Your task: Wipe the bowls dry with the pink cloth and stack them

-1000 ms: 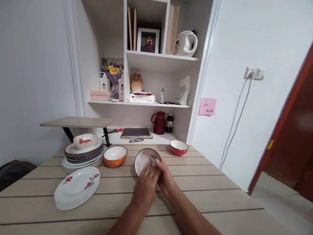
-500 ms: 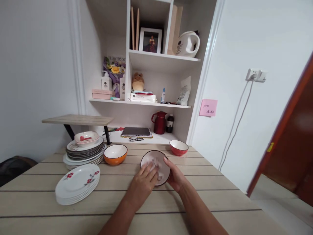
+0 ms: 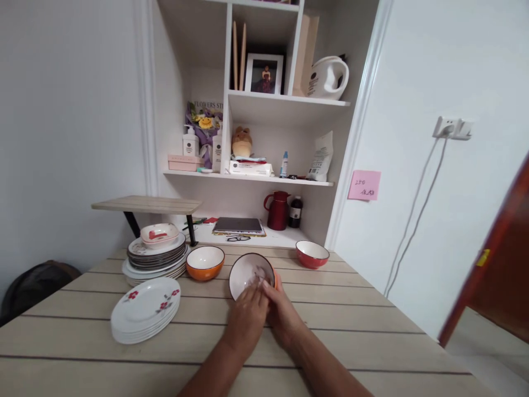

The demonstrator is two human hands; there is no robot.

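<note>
A bowl (image 3: 243, 273) with a white inside, a dark rim and a bit of orange outer wall is tilted toward me above the table. My right hand (image 3: 286, 315) grips its right side, thumb over the rim and fingers behind the wall. Inside the bowl, my left hand (image 3: 248, 310) presses a crumpled pale wipe (image 3: 260, 273) to the surface, fingers close together. The left fingertips are partly hidden by the right thumb. An orange bowl (image 3: 205, 263) stands to the left, and a red bowl (image 3: 313, 255) to the right, both upright.
Flowered white plates (image 3: 142, 309) are stacked at the left front. Behind them, a taller plate stack (image 3: 155, 259) carries a small square dish (image 3: 159, 234) beside a raised wooden stand (image 3: 146, 204). A laptop (image 3: 238, 224), glasses (image 3: 238, 238) and a red jug (image 3: 278, 210) lie toward the shelf.
The bowl has turned and tipped, showing its orange outside at the right. My left hand has slid toward the near right part of the bowl, close to the right thumb. The view has shifted slightly left.
</note>
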